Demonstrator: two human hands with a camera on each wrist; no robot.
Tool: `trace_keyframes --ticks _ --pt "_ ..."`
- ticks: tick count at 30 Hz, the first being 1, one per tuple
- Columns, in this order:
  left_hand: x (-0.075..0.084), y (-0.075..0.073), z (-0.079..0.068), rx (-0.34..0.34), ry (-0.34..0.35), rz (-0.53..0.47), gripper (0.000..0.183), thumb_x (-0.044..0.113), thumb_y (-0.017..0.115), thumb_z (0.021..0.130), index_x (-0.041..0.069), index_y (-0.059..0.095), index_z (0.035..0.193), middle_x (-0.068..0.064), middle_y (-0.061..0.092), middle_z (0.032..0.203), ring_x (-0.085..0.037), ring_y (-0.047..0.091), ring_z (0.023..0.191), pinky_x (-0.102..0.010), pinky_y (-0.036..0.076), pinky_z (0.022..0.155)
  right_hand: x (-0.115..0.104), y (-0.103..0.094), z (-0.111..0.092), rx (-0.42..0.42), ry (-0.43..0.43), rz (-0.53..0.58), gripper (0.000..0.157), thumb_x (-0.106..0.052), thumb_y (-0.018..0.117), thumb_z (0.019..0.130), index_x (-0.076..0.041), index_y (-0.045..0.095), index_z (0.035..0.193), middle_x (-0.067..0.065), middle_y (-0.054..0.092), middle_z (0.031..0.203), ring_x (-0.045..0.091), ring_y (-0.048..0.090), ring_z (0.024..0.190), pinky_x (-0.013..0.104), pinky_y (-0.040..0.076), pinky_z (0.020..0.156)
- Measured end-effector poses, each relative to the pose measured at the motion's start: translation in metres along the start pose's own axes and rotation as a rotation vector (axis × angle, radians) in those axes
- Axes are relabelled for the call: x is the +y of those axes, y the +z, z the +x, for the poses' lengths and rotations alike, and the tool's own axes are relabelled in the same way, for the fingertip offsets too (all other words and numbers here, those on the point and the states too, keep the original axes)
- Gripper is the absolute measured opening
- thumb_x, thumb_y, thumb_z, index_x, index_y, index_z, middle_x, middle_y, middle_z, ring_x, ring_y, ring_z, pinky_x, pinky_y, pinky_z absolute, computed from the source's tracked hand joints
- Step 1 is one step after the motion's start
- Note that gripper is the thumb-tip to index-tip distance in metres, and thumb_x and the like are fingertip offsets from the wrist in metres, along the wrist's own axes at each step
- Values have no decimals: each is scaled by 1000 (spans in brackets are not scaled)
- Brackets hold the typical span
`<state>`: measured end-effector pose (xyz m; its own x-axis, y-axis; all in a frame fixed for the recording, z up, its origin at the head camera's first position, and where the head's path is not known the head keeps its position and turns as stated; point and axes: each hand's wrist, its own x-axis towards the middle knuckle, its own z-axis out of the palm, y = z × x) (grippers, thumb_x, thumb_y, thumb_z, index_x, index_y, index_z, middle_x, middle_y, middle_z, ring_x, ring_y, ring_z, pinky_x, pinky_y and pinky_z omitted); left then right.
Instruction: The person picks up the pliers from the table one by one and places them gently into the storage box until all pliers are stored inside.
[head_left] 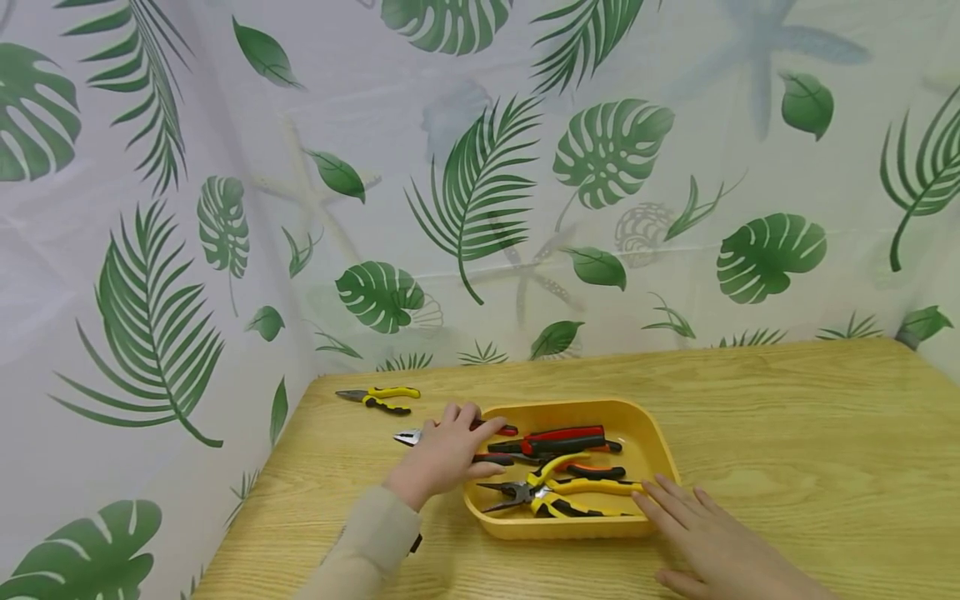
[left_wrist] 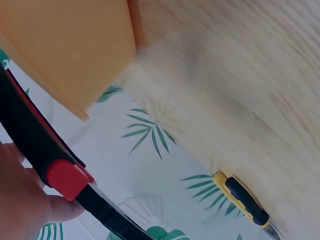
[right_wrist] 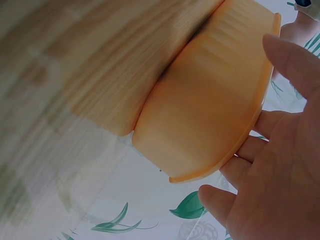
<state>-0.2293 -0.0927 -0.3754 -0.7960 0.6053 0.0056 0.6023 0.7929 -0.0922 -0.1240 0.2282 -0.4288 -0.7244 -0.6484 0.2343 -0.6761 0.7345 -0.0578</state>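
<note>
My left hand [head_left: 444, 454] grips a pair of combination pliers [head_left: 407, 437] with red and black handles, over the left end of a yellow tray [head_left: 566, 527]. Their silver head points left, past the tray's rim. In the left wrist view, the pliers' handle [left_wrist: 25, 122] is raised above the table, with fingers behind it. My right hand [head_left: 705, 529] rests its fingertips on the tray's right front rim, fingers fairly straight. Inside the tray lie red-and-black handled pliers [head_left: 566, 440], yellow-and-black long-nose pliers [head_left: 536, 493] and a partly covered tool with an orange-and-black handle [head_left: 596, 472].
Another pair of yellow-and-black long-nose pliers [head_left: 382, 397] lies on the wooden table [head_left: 787, 442], near its back left corner. A leaf-patterned sheet [head_left: 480, 183] hangs behind the table and along its left side.
</note>
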Motion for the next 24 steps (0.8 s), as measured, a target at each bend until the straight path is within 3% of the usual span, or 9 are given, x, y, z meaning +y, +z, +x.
trace_keyframes --ticks 9,24 --pt "19 2 9 23 6 25 61 60 41 82 31 36 135 -8 38 122 -25 35 101 -45 39 71 0 1 -1 38 -27 -33 76 -50 54 82 -4 28 137 18 41 131 1 -19 125 16 -17 94" --pt "39 5 17 79 21 60 60 60 41 82 32 37 134 -7 41 115 -24 37 95 -44 38 66 0 0 -1 1 -6 7 75 -50 53 82 -2 30 136 19 39 132 -1 -20 123 15 -18 93"
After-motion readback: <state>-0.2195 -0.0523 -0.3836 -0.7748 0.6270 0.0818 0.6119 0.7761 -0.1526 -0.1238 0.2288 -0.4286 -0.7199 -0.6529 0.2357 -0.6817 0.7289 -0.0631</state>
